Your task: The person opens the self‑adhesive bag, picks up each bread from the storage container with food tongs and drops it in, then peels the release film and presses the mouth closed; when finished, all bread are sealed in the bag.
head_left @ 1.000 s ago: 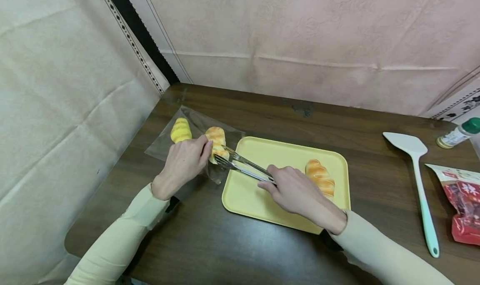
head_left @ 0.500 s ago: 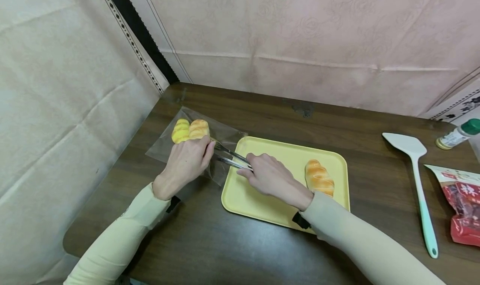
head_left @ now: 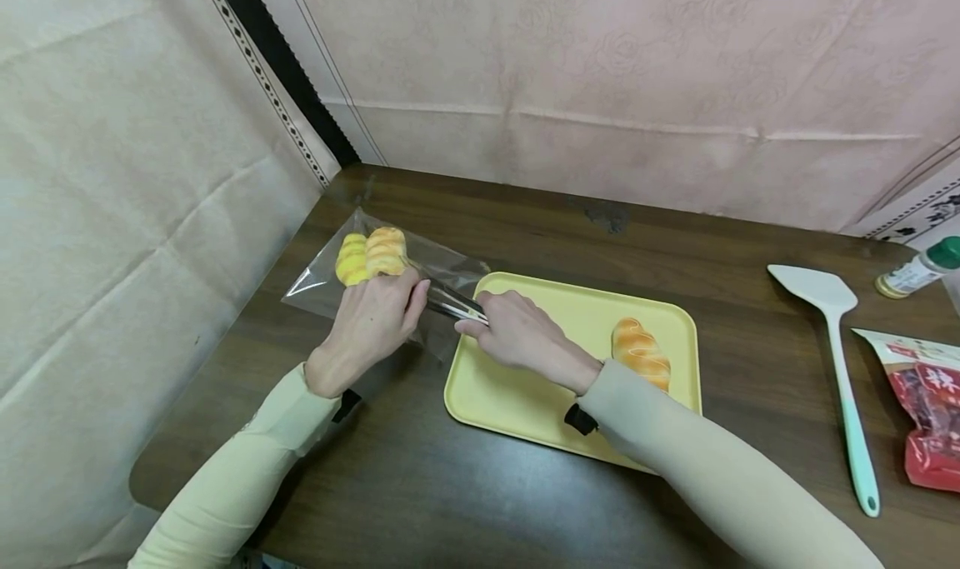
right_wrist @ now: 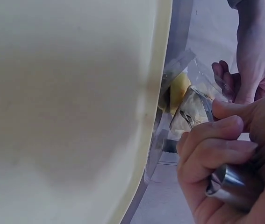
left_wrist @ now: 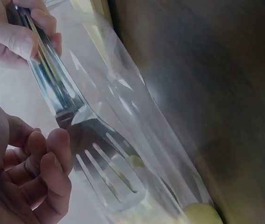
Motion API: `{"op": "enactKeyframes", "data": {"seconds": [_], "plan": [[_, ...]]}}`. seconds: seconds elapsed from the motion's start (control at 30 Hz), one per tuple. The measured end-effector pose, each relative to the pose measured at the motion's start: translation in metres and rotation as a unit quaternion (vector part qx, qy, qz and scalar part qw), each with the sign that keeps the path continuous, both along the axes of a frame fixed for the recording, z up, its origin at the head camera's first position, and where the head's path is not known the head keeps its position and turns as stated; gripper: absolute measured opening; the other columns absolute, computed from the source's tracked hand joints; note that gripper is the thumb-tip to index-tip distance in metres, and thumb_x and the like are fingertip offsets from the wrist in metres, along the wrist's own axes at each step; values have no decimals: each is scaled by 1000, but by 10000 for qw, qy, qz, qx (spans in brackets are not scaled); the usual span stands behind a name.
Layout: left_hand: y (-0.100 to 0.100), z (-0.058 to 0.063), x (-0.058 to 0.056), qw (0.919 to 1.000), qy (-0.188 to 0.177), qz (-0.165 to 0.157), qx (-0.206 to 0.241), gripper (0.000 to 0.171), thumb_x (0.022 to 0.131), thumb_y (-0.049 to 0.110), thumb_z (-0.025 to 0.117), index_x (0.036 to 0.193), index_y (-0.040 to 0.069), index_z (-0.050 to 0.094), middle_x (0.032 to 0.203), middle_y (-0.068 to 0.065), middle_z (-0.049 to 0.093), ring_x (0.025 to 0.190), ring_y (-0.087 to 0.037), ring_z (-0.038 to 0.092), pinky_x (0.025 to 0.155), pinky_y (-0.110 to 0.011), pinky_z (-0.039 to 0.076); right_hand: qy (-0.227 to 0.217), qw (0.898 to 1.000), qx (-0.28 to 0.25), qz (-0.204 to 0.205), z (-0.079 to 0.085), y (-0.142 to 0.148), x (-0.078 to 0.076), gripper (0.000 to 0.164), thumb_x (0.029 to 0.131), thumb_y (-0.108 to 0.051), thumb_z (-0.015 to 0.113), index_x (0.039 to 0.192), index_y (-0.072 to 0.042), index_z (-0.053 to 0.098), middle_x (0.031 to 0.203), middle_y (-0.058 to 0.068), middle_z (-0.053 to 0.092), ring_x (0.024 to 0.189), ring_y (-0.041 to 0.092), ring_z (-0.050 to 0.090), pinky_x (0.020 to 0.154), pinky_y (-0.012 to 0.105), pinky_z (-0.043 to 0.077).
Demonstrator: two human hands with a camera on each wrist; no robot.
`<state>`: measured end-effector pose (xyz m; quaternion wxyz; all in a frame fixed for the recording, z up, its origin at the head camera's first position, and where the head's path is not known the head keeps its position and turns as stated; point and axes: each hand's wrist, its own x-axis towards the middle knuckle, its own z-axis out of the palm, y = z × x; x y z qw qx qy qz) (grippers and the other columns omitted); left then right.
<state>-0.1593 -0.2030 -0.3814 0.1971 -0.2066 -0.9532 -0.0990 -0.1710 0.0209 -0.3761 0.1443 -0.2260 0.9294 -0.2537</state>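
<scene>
In the head view my left hand (head_left: 369, 323) pinches the mouth of a clear plastic bag (head_left: 313, 287), its fingers curled in the left wrist view. My right hand (head_left: 525, 334) grips metal tongs (head_left: 452, 302), whose slotted ends (left_wrist: 109, 172) reach into the bag. Inside lie a yellow bread roll (head_left: 350, 259) and, against it on the right, a golden bread roll (head_left: 386, 251). The left hand covers the lower part of both rolls. Whether the tongs still touch the golden roll I cannot tell.
A yellow tray (head_left: 487, 394) stands under the right forearm, with one golden bread roll (head_left: 641, 354) on its right side. Farther right lie a spatula (head_left: 838, 361), a green-capped bottle (head_left: 918, 271) and a red food packet (head_left: 933, 402). Fabric walls border the table's back and left.
The right hand has moved left and slightly up with the tongs, carrying the golden roll deeper into the bag beside the yellow one. The left hand has stayed nearly in place.
</scene>
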Motion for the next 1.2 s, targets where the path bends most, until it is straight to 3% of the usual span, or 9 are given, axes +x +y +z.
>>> {"op": "enactKeyframes", "data": {"seconds": [0.67, 0.83, 1.03, 1.2], "plan": [[-2, -1, -6, 9979, -528, 359, 106, 35, 108, 21, 65, 76, 7, 58, 59, -6, 51, 50, -23, 52, 46, -41, 45, -757, 9969, -25, -189, -1, -6, -11, 38, 107, -46, 68, 100, -9, 64, 75, 2, 52, 59, 15, 46, 55, 28, 36], [-3, -2, -8, 9979, -535, 344, 95, 33, 108, 20, 63, 78, 6, 59, 60, -5, 50, 50, -21, 51, 46, -38, 43, -741, 9969, 132, -239, -1, -3, -8, 39, 106, -46, 70, 97, -8, 64, 73, 2, 51, 58, 16, 45, 55, 29, 35], [-4, -2, -10, 9980, -472, 407, 75, 32, 109, 20, 62, 80, 6, 61, 61, -6, 53, 52, -23, 53, 49, -43, 47, -664, 9969, 349, -239, -1, 2, -1, 40, 105, -45, 71, 94, -8, 62, 70, 1, 48, 56, 15, 41, 53, 29, 33], [-4, -3, -11, 9980, -478, 401, 98, 32, 109, 20, 62, 80, 6, 62, 62, -6, 55, 52, -23, 54, 49, -43, 47, -637, 9965, 390, -383, 4, 11, 8, 43, 104, -49, 71, 99, -7, 63, 73, 3, 53, 59, 17, 45, 55, 31, 35]]}}
